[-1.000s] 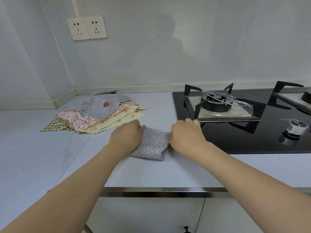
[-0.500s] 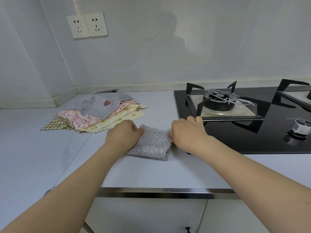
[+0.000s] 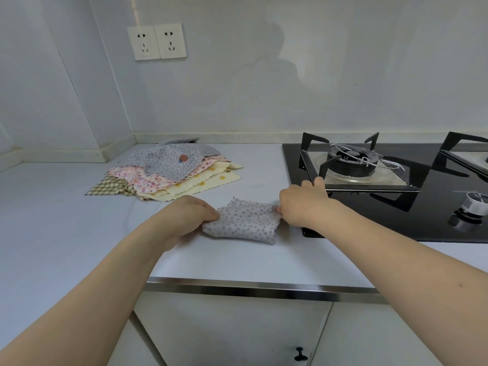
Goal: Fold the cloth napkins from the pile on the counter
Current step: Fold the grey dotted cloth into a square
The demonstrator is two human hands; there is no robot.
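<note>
Napkins are what both hands are working on: a grey dotted napkin (image 3: 244, 220), already doubled into a small thick packet, is lying on the white bench (image 3: 237, 260) between them. The left hand (image 3: 188, 213) is gripping its left edge, fingers curled down over the cloth, and the right hand (image 3: 303, 204) is pinching its right edge, thumb and fingertips closing on the fabric. So the two hands are standing apart, each clamped on one end of the same piece.

Judging by the soft wrinkles and the way the layers are puffing up instead of lying flat, the cloth is thin, light and limp; it will probably spring open once it is released, so it is asking for a firm press along the crease. Best hold is likely at the corners or along the pinked edges, where the layers can be pinched together.

Behind and to the left, well apart from the packet, the pile of unfolded napkins (image 3: 169, 170) is waiting: grey dotted on top, then pink floral, cream with yellow dots, and a checked one sticking out at the left. Just beside the right hand, the black gas hob (image 3: 369, 207) is sitting in the bench, its pan support (image 3: 356, 165) near the knuckles. Two wall sockets (image 3: 157, 42) are showing above the pile.
</note>
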